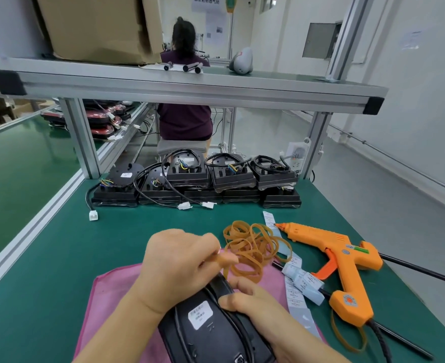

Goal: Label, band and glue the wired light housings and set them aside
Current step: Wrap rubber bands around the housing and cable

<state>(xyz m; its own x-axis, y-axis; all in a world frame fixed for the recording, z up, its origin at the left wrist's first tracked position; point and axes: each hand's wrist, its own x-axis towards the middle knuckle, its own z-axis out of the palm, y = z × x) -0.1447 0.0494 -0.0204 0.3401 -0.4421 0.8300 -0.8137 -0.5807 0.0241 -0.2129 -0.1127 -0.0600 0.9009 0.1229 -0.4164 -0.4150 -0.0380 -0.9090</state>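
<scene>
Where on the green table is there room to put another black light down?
The biggest bare patch of green mat is on the left, between the aluminium rail, the pink cloth and the row of light housings. A narrow strip lies free in front of that row. The right side is crowded: rubber bands, label strips and the glue gun.

Black labelled housing [216, 339], tan rubber bands [245, 255] heaped beyond, orange glue gun [347, 258] lying right

Bright, even overhead light, soft shadows, wide-angle bending at the edges, slight overall softness.
</scene>
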